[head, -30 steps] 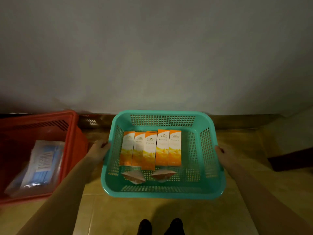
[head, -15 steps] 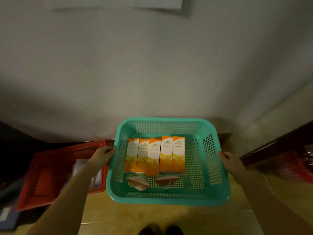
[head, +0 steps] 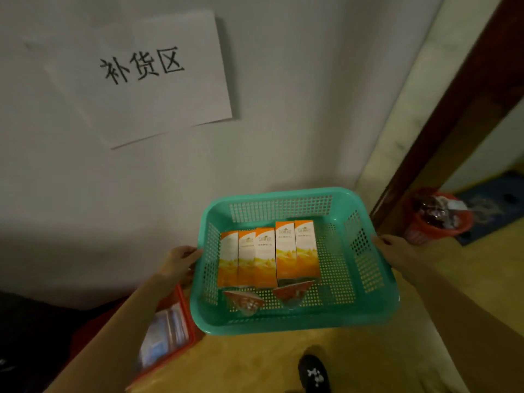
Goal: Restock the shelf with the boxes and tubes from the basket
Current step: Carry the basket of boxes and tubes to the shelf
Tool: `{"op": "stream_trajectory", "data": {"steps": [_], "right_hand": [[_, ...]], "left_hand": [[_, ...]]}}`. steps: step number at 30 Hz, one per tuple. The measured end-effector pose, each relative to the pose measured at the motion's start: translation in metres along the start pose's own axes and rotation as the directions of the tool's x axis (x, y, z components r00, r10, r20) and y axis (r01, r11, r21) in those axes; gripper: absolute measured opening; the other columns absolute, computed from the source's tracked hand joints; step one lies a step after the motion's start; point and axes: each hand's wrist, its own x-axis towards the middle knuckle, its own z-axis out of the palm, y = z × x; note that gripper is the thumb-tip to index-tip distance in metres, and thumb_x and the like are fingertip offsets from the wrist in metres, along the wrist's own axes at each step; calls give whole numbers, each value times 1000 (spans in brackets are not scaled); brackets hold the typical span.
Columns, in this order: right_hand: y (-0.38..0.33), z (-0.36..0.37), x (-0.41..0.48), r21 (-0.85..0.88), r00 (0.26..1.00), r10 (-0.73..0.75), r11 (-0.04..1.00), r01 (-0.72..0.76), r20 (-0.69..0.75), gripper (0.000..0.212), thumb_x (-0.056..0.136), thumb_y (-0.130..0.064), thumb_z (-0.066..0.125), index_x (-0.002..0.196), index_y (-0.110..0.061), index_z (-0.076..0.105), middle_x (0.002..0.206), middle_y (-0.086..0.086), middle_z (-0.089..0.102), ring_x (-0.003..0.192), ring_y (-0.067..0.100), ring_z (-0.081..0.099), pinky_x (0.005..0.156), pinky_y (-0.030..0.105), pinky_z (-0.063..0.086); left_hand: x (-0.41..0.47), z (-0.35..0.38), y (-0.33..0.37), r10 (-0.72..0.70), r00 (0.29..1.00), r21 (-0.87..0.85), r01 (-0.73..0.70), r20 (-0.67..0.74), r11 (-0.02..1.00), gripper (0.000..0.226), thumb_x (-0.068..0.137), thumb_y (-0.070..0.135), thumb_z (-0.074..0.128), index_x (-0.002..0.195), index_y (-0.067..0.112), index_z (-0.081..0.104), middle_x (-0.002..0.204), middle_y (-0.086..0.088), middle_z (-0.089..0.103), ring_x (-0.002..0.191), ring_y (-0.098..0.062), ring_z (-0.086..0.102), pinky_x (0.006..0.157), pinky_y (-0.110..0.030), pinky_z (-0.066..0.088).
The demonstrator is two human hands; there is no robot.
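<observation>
**Basket held in both hands before a wall sign**

A teal basket (head: 295, 321) is carried level above a yellow floor (head: 255, 364), in front of a white wall (head: 283, 123). The left hand (head: 178, 262) clasps the left rim and the right hand (head: 397, 251) clasps the right rim, fingers curled over the edges. Five orange-and-white boxes (head: 268, 256) lie side by side on the basket bottom, touching one another. Two tubes (head: 243, 299) lie just in front of the boxes, their flat ends fanned out. A paper sign (head: 147, 75) with handwritten characters hangs on the wall. A red crate (head: 170, 336) sits low at left; a red bin (head: 436, 217) stands at right beside a dark door frame (head: 453, 109). One black shoe (head: 313, 373) shows below.
</observation>
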Motion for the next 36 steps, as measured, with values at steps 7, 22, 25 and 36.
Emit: {"op": "stream_trajectory", "data": {"steps": [7,22,25,36], "right_hand": [[55,-32,-104,168,981,133,980,-109,-139,27,95,-24,45,94,-3,62,89,12,57,83,23,50,76,35,39],[208,-45,-350,344,766,489,865,-364,-419,46,95,-37,41,108,2,63,108,21,65,100,35,61,93,49,47],[237,-32,-409,425,690,574,811,-402,-441,46,94,-38,42,109,0,63,109,22,65,102,36,60,94,47,47],[318,43,-600,725,288,831,555,-408,-475,42,94,-23,48,56,-7,52,71,16,51,74,21,45,63,30,29]], "left_hand": [[-29,25,48,127,971,76,-145,204,986,15,92,12,51,93,0,59,68,-10,57,57,-18,53,39,-14,48],[-125,144,57,220,710,198,-455,669,868,19,93,13,50,100,-2,60,75,-11,57,63,-20,52,42,-14,50],[-158,166,50,198,630,215,-516,751,829,17,93,14,50,94,1,61,73,-10,57,63,-20,53,43,-13,50],[-283,265,24,35,265,180,-740,963,648,18,94,16,50,95,2,62,83,-10,60,69,-16,57,49,-19,52]]}}
